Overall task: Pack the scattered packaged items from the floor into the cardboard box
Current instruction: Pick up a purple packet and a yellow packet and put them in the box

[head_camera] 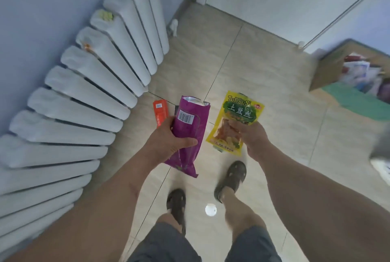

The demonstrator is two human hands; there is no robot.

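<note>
Person standing, shot looks down past shorts and two dark sandals (pixel 231 178) on beige tile floor (pixel 263 71). Small white round thing (pixel 210 209) on the floor between the feet, can't tell what it is.

Landmark = cardboard box (pixel 329 67), far right of frame, blurred, already holding several packets.

Left hand (pixel 168 138) clamped around a purple packet (pixel 188 133), fingers wrapped over its middle, barcode side up. Packet's long axis runs roughly away from the body, top end pointing forward. Right hand (pixel 251 135) clamped on a yellow packet (pixel 235 121), thumb on the front, packet upright with the printed face to the camera. Both hands closed, each on its own packet, held side by side, not touching.

Orange packet (pixel 160 112) lies on the floor just past the left hand, on the side away from the box, partly hidden by the purple packet. White radiator (pixel 84 84) runs along the wall farther from the box again.

Key relation: box sits forward and to the right of both hands, well apart from them. Right hand is the nearer one, so the yellow packet likely goes in first; the left needs a longer reach across or a turn of the body. Orange packet not yet collected.
</note>
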